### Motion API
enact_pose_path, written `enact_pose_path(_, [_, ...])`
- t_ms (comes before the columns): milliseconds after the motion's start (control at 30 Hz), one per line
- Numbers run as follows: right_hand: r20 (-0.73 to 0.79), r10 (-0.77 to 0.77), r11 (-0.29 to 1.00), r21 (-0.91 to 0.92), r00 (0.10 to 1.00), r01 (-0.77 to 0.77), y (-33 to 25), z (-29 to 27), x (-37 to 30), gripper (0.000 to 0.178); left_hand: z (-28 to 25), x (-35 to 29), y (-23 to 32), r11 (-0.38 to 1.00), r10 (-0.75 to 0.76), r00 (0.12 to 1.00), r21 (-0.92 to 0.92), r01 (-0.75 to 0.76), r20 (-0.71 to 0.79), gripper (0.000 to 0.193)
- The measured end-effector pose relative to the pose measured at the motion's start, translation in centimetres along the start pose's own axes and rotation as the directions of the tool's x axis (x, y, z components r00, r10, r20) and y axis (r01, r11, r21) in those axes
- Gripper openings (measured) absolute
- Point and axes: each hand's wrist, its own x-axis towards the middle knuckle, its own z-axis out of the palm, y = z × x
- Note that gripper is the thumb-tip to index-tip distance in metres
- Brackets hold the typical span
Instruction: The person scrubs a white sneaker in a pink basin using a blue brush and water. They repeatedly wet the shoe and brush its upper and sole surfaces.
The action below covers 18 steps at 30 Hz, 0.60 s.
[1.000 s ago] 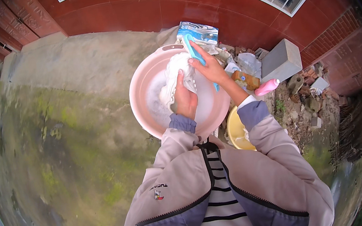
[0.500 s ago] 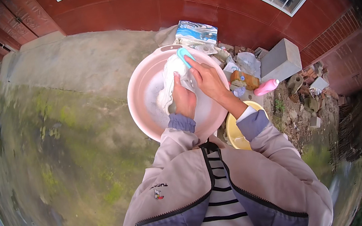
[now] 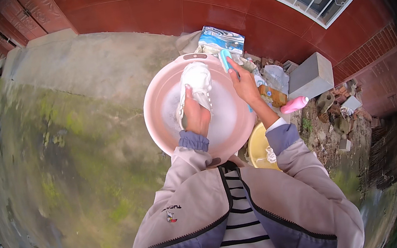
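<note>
A white shoe (image 3: 197, 77) is gripped by my left hand (image 3: 197, 117), tilted over the pink basin (image 3: 158, 135). The thumb lies along the shoe's side, and the other fingers are mostly hidden. Whitish, sudsy water (image 3: 226, 115) shows in the basin below. My right hand (image 3: 245, 85) is closed around a turquoise brush (image 3: 226, 59), held above the basin's far right rim, apart from the shoe. The brush's bristles cannot be made out.
A yellow basin (image 3: 258, 149) with something white inside stands by my right forearm. Beyond the pink basin lies a blue and white box (image 3: 222, 39). To the right are a pink bottle (image 3: 295, 105), a grey block (image 3: 310, 74) and rubble, before a red wall (image 3: 153, 12).
My right hand has lifted the brush off the shoe and moved it right. My left hand has turned the shoe so more of its upper shows. The view has shifted slightly.
</note>
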Motion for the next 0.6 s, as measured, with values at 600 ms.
enact_pose_path(600, [0.196, -0.047, 0.917, 0.398, 0.980, -0.036, -7.2, 1.5, -1.9, 0.044, -2.0, 1.3, 4.0, 0.958, -0.034, 0.999, -0.284, 0.032, -0.003, 0.049])
